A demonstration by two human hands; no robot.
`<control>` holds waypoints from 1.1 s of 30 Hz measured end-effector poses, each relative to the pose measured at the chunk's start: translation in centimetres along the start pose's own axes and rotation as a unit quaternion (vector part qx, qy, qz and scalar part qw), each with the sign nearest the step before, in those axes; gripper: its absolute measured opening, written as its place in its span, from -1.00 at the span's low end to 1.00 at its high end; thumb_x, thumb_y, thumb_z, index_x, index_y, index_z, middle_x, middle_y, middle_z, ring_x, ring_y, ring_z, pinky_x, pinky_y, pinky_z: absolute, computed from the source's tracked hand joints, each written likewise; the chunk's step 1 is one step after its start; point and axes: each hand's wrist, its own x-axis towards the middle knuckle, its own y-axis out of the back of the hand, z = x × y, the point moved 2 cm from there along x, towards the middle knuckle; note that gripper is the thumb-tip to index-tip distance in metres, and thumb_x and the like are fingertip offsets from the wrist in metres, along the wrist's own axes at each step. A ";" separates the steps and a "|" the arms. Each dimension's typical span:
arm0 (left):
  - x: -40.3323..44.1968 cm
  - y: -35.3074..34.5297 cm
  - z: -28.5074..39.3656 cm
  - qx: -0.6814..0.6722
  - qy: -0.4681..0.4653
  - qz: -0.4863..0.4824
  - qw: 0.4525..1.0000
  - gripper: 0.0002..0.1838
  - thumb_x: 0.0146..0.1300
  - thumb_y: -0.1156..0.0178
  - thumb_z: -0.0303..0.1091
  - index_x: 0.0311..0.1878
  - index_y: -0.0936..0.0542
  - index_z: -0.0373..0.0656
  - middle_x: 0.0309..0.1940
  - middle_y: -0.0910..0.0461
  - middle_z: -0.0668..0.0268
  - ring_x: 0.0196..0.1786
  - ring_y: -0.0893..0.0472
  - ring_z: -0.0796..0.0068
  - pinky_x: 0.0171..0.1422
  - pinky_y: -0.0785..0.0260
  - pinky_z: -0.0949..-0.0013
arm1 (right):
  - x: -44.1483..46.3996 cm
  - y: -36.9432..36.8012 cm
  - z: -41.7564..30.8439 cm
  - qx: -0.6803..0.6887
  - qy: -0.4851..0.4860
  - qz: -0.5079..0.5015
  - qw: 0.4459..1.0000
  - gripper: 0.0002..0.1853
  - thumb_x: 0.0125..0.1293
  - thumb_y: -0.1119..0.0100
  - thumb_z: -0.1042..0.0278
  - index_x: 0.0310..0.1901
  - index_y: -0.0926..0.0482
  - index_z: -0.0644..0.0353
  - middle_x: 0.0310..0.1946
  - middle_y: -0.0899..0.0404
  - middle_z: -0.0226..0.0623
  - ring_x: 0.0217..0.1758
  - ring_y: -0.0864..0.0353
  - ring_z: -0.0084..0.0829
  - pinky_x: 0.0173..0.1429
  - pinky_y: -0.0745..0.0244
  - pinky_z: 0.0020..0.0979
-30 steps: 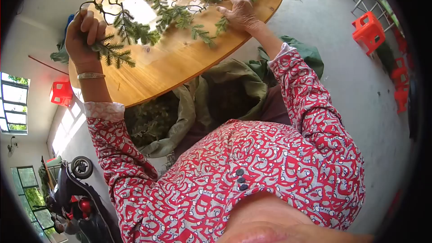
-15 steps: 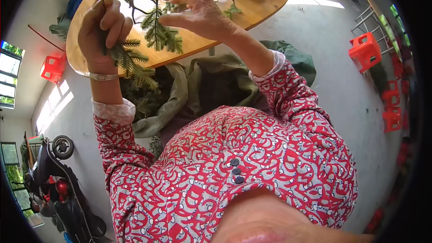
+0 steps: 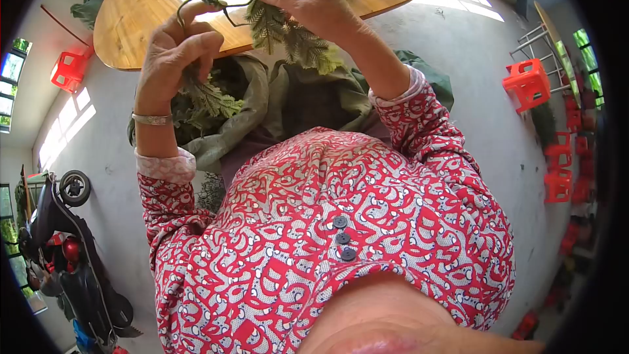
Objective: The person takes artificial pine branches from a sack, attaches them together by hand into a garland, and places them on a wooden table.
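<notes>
Glossy, smooth wood tabletop (image 3: 134, 23); matt, rumpled cloth sack (image 3: 252, 108); dark, wiry stems (image 3: 226, 5).

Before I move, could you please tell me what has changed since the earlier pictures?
The right hand has left the foliage on the table, moved leftward and taken hold of the green sprig beside the dark stem. The left hand has come in rightward, still holding the stem. The open sacks stayed below the table edge.

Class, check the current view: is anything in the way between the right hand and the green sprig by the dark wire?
Nothing visible is: the fingertips of the right hand already touch the green sprig, right beside the dark wire.
</notes>
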 end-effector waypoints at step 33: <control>0.1 -0.5 -7.2 -0.337 0.097 -0.140 0.926 -0.70 0.39 0.24 -0.24 -0.26 -0.41 -0.26 -0.78 -0.17 0.52 -0.87 -0.11 0.67 -0.66 -0.03 0.53 | -9.1 -0.9 -0.3 -0.224 0.010 -0.007 0.975 -0.73 0.10 -0.27 0.35 -0.14 -0.60 0.20 -0.60 -0.53 -0.45 -0.51 -0.45 -0.69 -0.40 -0.35 -0.59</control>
